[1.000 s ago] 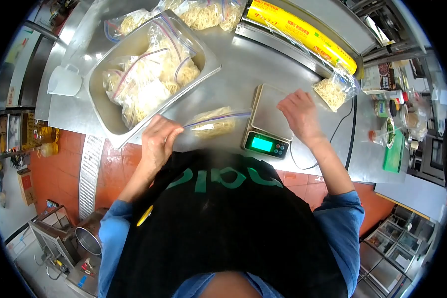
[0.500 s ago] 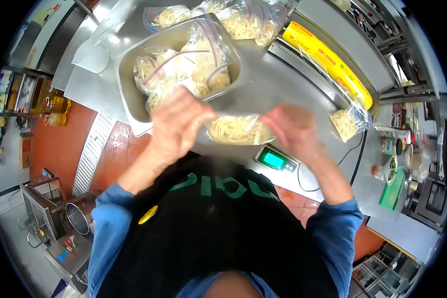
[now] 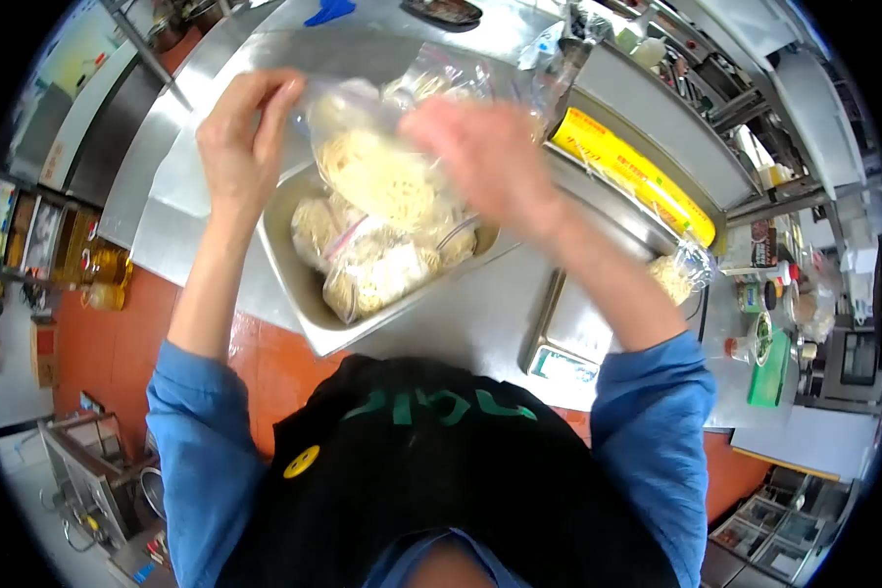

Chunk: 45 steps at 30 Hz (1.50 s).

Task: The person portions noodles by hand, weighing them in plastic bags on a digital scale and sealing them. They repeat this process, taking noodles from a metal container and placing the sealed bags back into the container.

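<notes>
A clear zip bag of noodles [image 3: 377, 181] hangs above the metal pan, held at its top corners. My left hand [image 3: 245, 132] pinches the bag's left corner between thumb and fingers. At the other corner my right hand [image 3: 485, 157], blurred by motion, is closed on the bag. Below it, the deep metal pan [image 3: 309, 318] holds several bagged noodle portions [image 3: 387, 274], partly hidden by the held bag. More bagged noodles [image 3: 441, 78] lie behind the pan.
A yellow wrap box [image 3: 632, 176] lies at the right in a metal holder. Nearer me is a scale [image 3: 563, 365] with a metal plate. One noodle bag [image 3: 671, 277] rests by the holder. A green cutting board [image 3: 769, 370] is farther right.
Both hands have moved up and left with the noodle bag, from in front of the pan to above it. The view has shifted, and the scale's plate shows more.
</notes>
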Motion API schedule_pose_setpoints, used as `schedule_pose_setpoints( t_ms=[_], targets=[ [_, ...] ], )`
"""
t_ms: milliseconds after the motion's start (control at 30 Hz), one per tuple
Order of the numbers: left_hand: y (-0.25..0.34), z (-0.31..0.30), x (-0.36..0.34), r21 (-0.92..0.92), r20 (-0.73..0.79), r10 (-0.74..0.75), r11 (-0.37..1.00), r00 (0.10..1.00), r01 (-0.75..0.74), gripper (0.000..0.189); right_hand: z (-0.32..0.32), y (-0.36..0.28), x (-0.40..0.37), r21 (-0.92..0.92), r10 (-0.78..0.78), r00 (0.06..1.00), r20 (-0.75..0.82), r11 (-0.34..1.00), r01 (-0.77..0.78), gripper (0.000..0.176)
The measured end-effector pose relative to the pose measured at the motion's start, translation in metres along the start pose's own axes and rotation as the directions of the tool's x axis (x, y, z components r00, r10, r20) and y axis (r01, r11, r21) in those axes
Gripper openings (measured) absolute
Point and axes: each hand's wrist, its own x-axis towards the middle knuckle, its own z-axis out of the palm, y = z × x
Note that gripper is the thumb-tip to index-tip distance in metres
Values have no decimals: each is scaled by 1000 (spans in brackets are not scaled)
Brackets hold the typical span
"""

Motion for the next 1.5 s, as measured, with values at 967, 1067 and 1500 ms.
schedule_pose_setpoints(
  t_ms=[967, 1067, 1500],
  targets=[
    [43, -18, -100, 57, 378, -427, 897, 822, 439, 12, 83, 277, -39, -222, 851, 497, -168, 459, -861, 54],
    [64, -26, -106, 52, 359, -436, 892, 825, 449, 10, 104, 300, -38, 138, 980, 201, 13, 197, -971, 40],
    [128, 41, -115, -241, 623, -114, 913, 774, 329, 10, -144, 131, -140, -277, 347, 938, 6, 902, -332, 22]
  ],
)
